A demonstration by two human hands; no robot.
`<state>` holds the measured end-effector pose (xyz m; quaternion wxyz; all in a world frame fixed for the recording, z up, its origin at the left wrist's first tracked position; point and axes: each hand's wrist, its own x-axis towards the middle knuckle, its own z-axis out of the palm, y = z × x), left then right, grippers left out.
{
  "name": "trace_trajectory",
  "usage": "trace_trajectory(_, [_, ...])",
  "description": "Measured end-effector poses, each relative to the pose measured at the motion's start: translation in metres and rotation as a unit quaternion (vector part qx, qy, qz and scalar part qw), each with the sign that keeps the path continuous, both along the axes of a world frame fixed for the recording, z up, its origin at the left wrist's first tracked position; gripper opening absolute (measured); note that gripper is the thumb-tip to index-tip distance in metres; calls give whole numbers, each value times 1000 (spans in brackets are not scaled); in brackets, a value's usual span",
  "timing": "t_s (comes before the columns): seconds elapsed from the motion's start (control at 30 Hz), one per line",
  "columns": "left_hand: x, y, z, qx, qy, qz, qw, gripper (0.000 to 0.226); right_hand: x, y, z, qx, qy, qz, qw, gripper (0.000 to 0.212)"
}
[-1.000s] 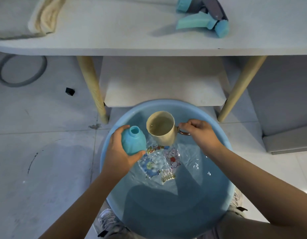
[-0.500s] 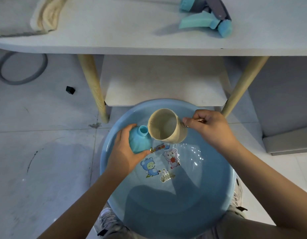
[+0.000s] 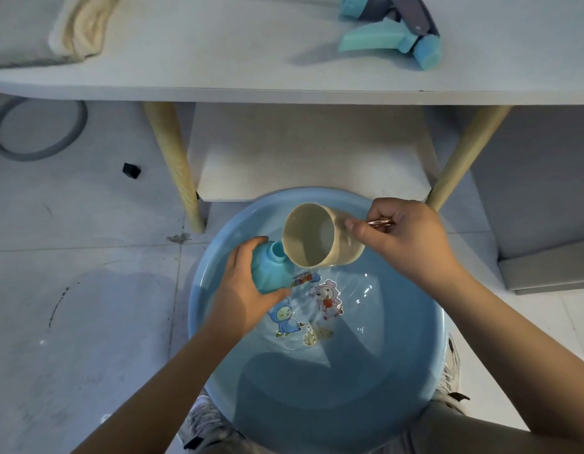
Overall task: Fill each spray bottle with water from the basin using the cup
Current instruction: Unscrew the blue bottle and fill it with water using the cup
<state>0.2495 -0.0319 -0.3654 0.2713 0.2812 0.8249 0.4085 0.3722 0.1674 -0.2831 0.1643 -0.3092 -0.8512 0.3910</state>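
pouring step in hand: cup [image 3: 320,235], pinched at its handle by right hand [image 3: 411,239], is tipped against bottle [image 3: 271,270], gripped by left hand [image 3: 243,293] over basin [image 3: 428,365]. flow apparently slight; further tilt is judged necessary.

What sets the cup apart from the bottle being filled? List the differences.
The cup is beige with a wide mouth; the bottle is light blue with a narrow neck. The right hand holds the cup by its copper-coloured handle; the left hand grips the bottle round its body. Both are tilted over the basin, the cup's rim at the bottle's opening.
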Motion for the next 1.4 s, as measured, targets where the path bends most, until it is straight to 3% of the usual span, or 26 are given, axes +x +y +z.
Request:
trace_trajectory(0.13, [2,1,1,4,-8,0,1000,83,-1,0,4,65,12,5,998,51])
trace_trajectory(0.37, [2,3,3,9,-11,-3,1000,84,-1,-3,7,122,23,9,992,34])
trace_trajectory(1.4, [5,4,-2,12,-24,3,1000,83,-10,-3,13,244,85,29,966,37])
